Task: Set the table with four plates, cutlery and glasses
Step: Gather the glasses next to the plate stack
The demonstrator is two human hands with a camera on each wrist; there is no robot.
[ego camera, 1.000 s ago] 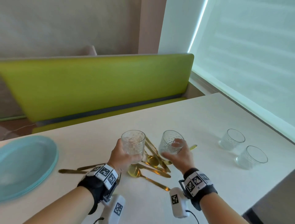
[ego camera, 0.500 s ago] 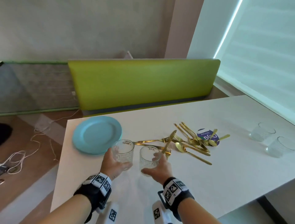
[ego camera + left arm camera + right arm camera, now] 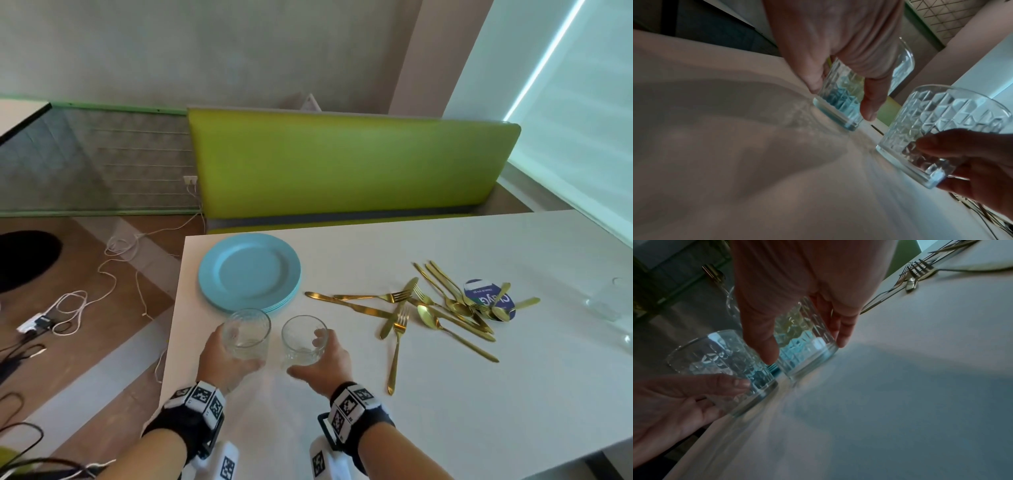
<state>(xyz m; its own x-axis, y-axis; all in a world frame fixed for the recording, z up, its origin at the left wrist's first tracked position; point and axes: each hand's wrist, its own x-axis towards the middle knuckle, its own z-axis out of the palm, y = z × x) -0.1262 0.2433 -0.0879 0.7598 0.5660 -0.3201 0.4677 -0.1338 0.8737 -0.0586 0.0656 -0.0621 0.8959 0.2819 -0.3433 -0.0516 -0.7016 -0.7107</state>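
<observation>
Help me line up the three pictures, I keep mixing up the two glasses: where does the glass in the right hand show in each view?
Head: the right-hand glass stands low centre, right of the other glass.
Left wrist: right edge, thumb across its lower wall.
Right wrist: centre, under the right hand.
Shared landmark: the other glass, close beside it in every view.

Daylight pours in from the blind (image 3: 582,113) on my right, with a bright strip glaring along its edge. The head view is bright and mostly sharp, though straight lines bow towards the edges (the wide lens does that). Both wrist views are dim and bluish, smeared with blur across the counter (image 3: 735,162), where my hands throw soft grey shadows. The glasses (image 3: 807,344) catch pale blue glints.
</observation>
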